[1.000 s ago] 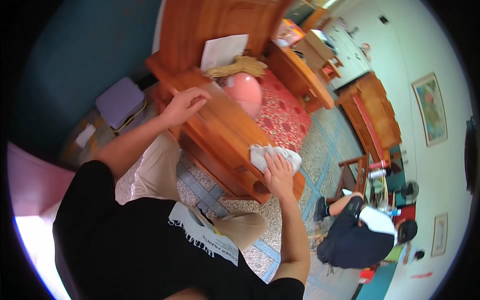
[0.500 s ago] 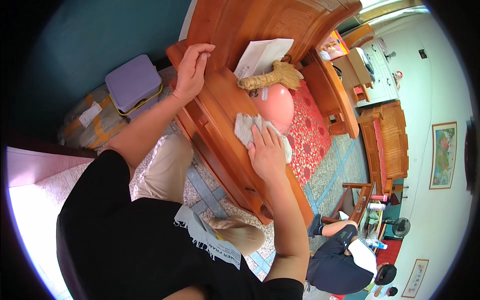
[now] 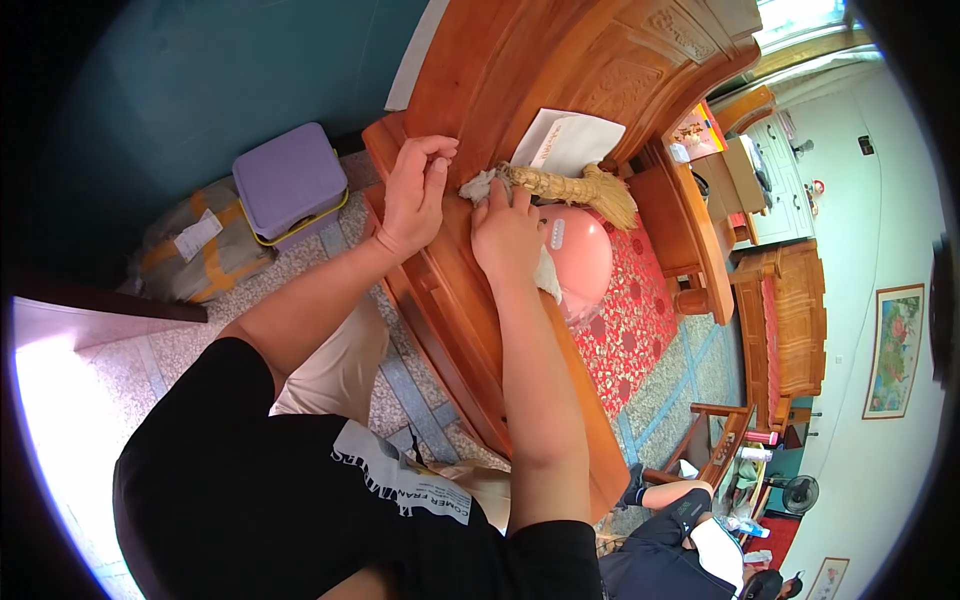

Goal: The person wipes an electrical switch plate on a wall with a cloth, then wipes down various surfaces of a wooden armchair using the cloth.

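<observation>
My right hand [image 3: 508, 238] presses a whitish cloth [image 3: 548, 277] onto the flat wooden top [image 3: 590, 430] of a bench arm; part of the cloth bunches out beyond the fingertips. Close by on the left, my left hand [image 3: 415, 195] is raised at the bench's edge with its fingers loosely bent and nothing in it. Whether it touches the wood I cannot tell. Just past the right fingers lies a straw hand broom [image 3: 575, 188], its bound handle almost at the fingertips. A shiny pink rounded object [image 3: 582, 255] sits beside the right wrist on the red patterned seat cover [image 3: 640, 310].
A white paper bag [image 3: 570, 140] leans against the carved backrest [image 3: 620, 85]. On the floor at left stand a purple lidded box [image 3: 290, 185] and a taped package [image 3: 205, 240]. Another person [image 3: 665, 550] sits at lower right, near a wooden chair [image 3: 715, 440] and a fan [image 3: 800, 494].
My right hand has slid the cloth along the wooden top, away from me towards the broom handle and the backrest. The left hand keeps its pose. The whole view has shifted slightly.
</observation>
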`<action>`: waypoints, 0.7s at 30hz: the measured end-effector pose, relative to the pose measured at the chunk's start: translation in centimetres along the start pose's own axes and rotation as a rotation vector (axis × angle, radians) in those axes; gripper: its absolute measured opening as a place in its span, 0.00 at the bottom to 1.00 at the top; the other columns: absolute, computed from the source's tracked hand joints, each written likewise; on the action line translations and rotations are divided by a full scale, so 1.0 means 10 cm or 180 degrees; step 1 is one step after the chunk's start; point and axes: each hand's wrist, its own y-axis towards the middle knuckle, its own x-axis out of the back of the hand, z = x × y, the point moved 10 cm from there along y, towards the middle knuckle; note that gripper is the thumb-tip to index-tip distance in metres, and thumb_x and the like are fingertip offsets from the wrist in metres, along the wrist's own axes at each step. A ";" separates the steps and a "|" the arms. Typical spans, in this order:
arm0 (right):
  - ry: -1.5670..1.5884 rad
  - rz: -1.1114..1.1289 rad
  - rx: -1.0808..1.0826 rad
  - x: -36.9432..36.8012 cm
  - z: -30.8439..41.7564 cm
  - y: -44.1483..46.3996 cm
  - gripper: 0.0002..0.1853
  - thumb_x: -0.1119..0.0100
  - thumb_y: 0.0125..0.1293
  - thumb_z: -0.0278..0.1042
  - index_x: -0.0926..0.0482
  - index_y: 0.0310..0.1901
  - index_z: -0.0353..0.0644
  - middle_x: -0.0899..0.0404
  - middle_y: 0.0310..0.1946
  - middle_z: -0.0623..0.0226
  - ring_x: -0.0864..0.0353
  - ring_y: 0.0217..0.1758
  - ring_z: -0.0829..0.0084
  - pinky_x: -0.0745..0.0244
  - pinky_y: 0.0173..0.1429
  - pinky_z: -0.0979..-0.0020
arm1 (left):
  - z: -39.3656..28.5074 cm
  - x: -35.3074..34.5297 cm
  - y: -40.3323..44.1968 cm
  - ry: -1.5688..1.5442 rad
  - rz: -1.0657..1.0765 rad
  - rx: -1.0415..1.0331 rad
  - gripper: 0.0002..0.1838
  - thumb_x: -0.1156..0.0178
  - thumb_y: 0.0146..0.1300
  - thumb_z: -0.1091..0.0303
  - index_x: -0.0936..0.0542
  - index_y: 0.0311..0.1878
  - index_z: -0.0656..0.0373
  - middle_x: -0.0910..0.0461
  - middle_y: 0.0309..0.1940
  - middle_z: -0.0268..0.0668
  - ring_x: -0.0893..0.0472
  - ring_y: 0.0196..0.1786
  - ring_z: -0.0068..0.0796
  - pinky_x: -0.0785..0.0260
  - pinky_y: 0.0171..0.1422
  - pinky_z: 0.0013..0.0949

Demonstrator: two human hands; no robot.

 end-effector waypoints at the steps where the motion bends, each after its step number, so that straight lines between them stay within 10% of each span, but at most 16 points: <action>1: -0.0009 -0.0064 -0.0014 0.01 0.00 0.00 0.17 0.48 0.52 0.38 0.26 0.45 0.45 0.31 0.45 0.64 0.33 0.48 0.61 0.38 0.47 0.59 | -0.03 0.01 0.00 -0.0001 -0.0014 -0.0054 0.09 0.56 0.60 0.78 0.30 0.43 0.62 0.30 0.36 0.39 0.29 0.38 0.30 0.36 0.43 0.27; 21: 0.0361 -0.0320 0.0841 0.26 0.54 -0.27 0.13 0.47 0.48 0.32 0.23 0.36 0.40 0.31 0.44 0.63 0.32 0.45 0.60 0.36 0.44 0.59 | 0.08 0.05 0.03 -0.1043 0.0086 -0.0024 0.17 0.60 0.62 0.66 0.36 0.50 0.67 0.33 0.44 0.39 0.33 0.48 0.26 0.42 0.57 0.30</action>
